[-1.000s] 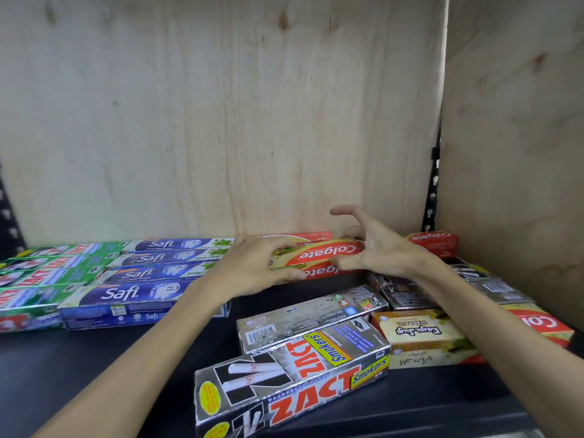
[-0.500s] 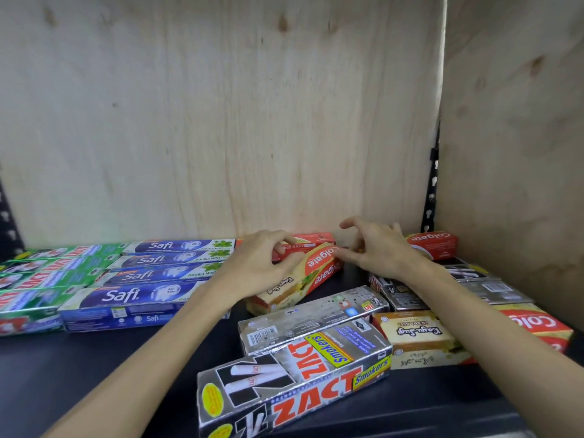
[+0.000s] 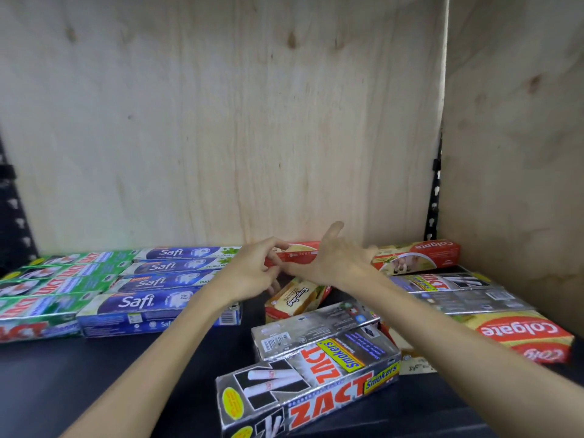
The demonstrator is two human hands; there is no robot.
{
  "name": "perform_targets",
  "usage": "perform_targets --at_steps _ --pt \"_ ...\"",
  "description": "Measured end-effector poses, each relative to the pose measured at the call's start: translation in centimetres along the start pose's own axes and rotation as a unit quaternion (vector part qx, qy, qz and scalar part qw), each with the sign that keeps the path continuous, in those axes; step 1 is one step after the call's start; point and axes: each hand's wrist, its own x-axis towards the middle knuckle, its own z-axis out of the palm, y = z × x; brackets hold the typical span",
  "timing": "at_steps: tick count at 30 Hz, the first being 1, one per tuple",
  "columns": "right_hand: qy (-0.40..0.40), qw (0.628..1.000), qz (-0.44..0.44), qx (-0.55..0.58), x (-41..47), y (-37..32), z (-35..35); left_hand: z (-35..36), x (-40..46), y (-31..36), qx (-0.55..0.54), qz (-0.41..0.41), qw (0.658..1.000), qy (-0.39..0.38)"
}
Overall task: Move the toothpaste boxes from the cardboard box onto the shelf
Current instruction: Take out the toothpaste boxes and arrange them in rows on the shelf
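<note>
Two hands (image 3: 252,273) (image 3: 335,263) touching red toothpaste box (image 3: 300,252), against shelf's (image 3: 94,374) back wall

Safi boxes (image 3: 151,289) left on shelf (image 3: 94,368), Zact boxes (image 3: 316,380) front, Colgate boxes (image 3: 417,256) right.

Even bright light, wide-angle bending at edges, hands perhaps slightly motion-blurred

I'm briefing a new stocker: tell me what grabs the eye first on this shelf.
The silver ZACT Smokers box lies askew at the front, nearest the camera. Behind it, the left hand and right hand meet at a red Colgate box by the plywood back. Blue Safi boxes line up neatly at left.
</note>
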Motion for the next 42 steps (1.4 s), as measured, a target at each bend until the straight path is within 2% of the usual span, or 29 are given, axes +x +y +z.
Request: perform_targets --at_steps 4,7,15,19,23,28,33,36,38,40,42 --pt "0.051 0.993 0.065 0.089 -0.3 -0.2 1.5 -0.4 0.0 -0.7 0.014 -0.002 0.998 0.056" --pt "0.082 0.98 0.071 0.168 -0.9 0.0 1.8 -0.6 -0.1 -0.7 0.035 0.013 0.997 0.074" --pt "0.151 0.96 -0.004 0.237 -2.0 -0.7 1.4 -0.8 0.2 -0.5 0.006 0.079 0.994 0.074" --pt "0.166 0.941 -0.063 0.289 -1.7 -0.9 1.1 -0.9 0.2 0.2 -0.076 0.066 0.993 0.06" --pt "0.139 0.928 -0.113 0.328 -1.3 -0.9 0.9 -1.2 0.4 0.3 -0.181 0.068 0.977 0.087" --pt "0.12 0.925 -0.174 0.315 -1.3 -0.7 0.1 -1.4 0.4 0.8 -0.231 0.07 0.962 0.125" --pt "0.074 0.933 -0.225 0.271 -0.2 -0.2 -1.0 -1.9 0.6 0.4 -0.197 0.092 0.96 0.174" --pt "0.031 0.941 -0.255 0.221 1.0 0.6 -2.3 -2.7 0.5 0.0 -0.133 0.125 0.962 0.202" --pt "-0.001 0.947 -0.277 0.165 1.7 1.3 -3.1 -3.4 0.2 -0.2 -0.1 0.146 0.972 0.156" --pt "-0.041 0.95 -0.285 0.122 2.1 2.3 -3.6 -3.8 -0.2 -0.4 -0.088 0.132 0.985 0.074" --pt "-0.091 0.951 -0.277 0.1 1.9 3.3 -3.6 -3.8 -0.4 -0.9 -0.021 0.115 0.992 0.039"
